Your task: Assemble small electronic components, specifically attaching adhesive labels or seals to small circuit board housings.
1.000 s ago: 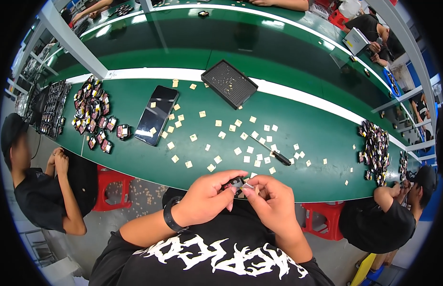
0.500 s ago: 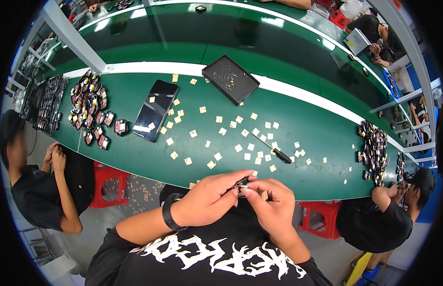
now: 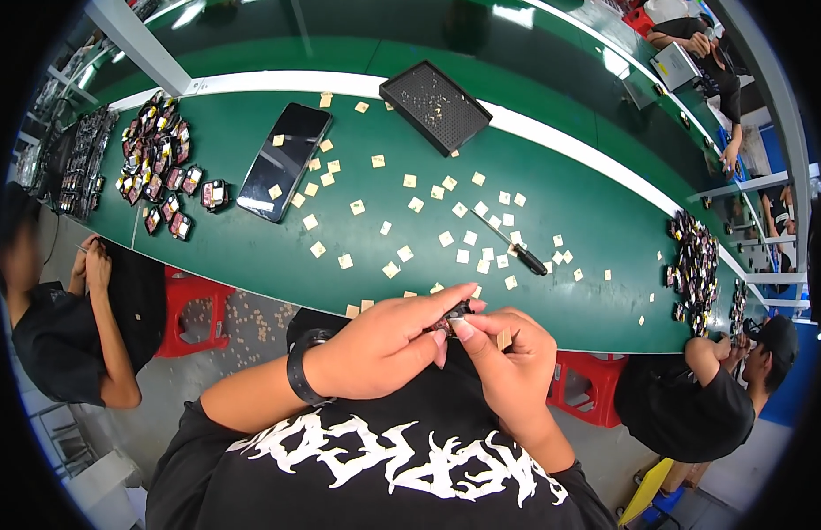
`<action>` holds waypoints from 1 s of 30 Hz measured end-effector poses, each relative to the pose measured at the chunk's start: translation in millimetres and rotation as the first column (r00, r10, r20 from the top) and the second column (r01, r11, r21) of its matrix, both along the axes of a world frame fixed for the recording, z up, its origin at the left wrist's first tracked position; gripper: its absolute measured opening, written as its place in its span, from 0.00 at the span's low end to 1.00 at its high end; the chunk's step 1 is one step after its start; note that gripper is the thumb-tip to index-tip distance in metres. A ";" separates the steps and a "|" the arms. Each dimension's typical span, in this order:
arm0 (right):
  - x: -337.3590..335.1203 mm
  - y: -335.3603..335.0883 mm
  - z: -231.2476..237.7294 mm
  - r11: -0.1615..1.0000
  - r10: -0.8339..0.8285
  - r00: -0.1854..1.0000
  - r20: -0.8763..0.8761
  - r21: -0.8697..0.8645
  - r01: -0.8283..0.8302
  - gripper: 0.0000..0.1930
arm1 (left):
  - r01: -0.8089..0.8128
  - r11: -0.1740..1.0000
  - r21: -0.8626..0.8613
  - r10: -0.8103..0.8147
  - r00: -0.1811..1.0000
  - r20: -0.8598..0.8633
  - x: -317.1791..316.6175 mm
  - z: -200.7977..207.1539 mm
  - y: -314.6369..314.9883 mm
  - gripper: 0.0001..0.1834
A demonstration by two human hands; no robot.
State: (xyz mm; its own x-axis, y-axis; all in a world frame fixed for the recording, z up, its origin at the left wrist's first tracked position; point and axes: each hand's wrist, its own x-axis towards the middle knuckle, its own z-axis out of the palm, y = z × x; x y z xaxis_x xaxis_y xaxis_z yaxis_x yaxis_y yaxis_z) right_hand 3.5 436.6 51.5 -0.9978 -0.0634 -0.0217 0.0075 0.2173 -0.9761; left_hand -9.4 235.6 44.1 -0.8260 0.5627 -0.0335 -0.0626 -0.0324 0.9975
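Close to the near table edge, my left hand (image 3: pixel 375 349) is closed round a small black and dark-red device (image 3: pixel 454 316), much of it covered by the fingers. My right hand (image 3: pixel 516 362) pinches at the device's right side, thumb and fingertips pressed against it. A small tan square (image 3: pixel 504 339) shows between the right hand's fingers. Just beyond the hands, a screwdriver (image 3: pixel 529 261) with a black handle lies among several loose cream squares (image 3: pixel 446 238) on the green table (image 3: pixel 596 309).
A dark phone (image 3: pixel 291 159) lies left of the squares, and a black tray (image 3: pixel 470 134) holding tiny bits stands at the back. Piles of similar devices sit at left (image 3: pixel 154 146) and right (image 3: pixel 693 274). People on both sides work near red stools (image 3: pixel 194 314).
Table items sit higher in the picture as the view shifts. Both hands stay on the device; the right thumb has moved over its edge, covering a pale bit seen earlier.
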 end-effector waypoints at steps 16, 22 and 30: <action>-5.8 -2.4 -4.1 0.948 0.053 0.920 0.388 -0.308 0.075 0.13 | 0.098 0.995 -0.016 -0.089 0.947 0.310 -2.4 18.2 -13.7 0.25; 0.9 -2.0 8.2 0.963 0.124 0.880 0.459 -0.271 0.006 0.08 | -0.004 0.995 0.098 -0.026 0.954 0.300 10.4 6.6 -13.1 0.18; 11.0 6.6 -3.8 0.955 0.113 0.957 0.268 -0.295 -0.030 0.09 | -0.041 0.997 0.069 0.034 0.995 0.093 19.7 6.7 -4.9 0.18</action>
